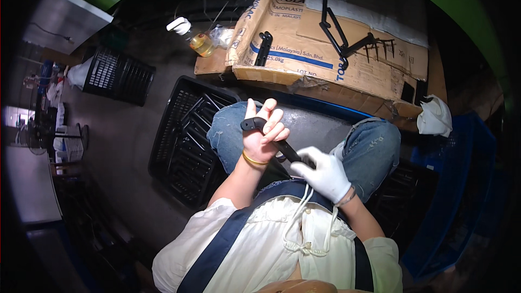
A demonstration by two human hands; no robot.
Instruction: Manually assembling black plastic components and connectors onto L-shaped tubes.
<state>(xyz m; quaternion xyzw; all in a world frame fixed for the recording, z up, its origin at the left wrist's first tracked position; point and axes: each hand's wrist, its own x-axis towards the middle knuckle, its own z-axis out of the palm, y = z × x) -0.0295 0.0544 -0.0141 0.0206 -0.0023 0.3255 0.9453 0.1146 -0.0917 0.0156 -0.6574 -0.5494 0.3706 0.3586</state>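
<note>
Across my lap I hold a black bar (287, 151) with a curved, knobbed upper end. My bare left hand (262, 133) is turned palm up, its fingers partly curled round the bar just below that curved end. On my right hand (324, 174) is a white glove. Its thumb and fingers close on the bar's lower end, which they mostly hide. Beyond my knees, a short black part (264, 49) and a long, jointed black part (335, 33) lie on a cardboard-covered bench (309, 49). Several thin black prongs (380, 48) stick out beside the jointed one.
A black crate (163, 146) full of black bars stands left of my knees. Another black crate (116, 76) is farther left. A bottle of yellow liquid (202, 44) sits at the bench's left end. On the right are a white cloth or bag (434, 116) and a blue crate (461, 184).
</note>
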